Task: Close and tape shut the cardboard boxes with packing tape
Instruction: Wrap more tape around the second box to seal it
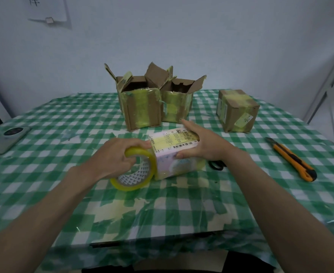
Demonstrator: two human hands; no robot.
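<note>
A small pinkish-white box (pixel 174 154) with a shipping label and yellowish tape on top lies at the table's middle. My left hand (pixel 117 156) grips a roll of yellow packing tape (pixel 136 174), held against the box's left end. My right hand (pixel 199 142) lies over the box's right side, fingers stretched along the top and thumb on the near face. Two brown cardboard boxes stand behind with flaps open, one on the left (pixel 140 107) and one on the right (pixel 177 101). A closed, taped brown box (pixel 237 111) stands at the right.
An orange utility knife (pixel 292 159) lies to the right. Black scissors (pixel 217 165) peek out behind my right wrist. A phone (pixel 5 139) lies at the left edge. The green checked tablecloth (pixel 64 119) carries torn tape patches near the front edge.
</note>
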